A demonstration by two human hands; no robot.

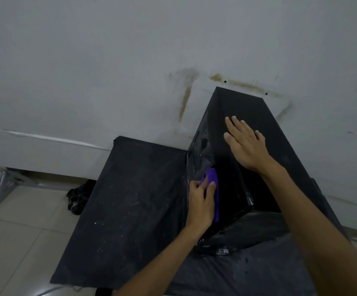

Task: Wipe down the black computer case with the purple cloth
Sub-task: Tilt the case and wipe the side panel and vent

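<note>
cloth: soft purple microfibre rag (213, 189), limp, bunched under left hand (201, 201) against tall black metal computer case (280, 150) side, near its front edge. right hand (248, 144) flat, fingers spread, bracing the rigid, likely heavy top.

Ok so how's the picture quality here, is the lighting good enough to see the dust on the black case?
Head view: dim and flat, with wide-angle bending at the wall's edges. The black metal computer case shows little detail; white specks read better on the flat black panel beside it. The purple cloth stands out clearly.
</note>
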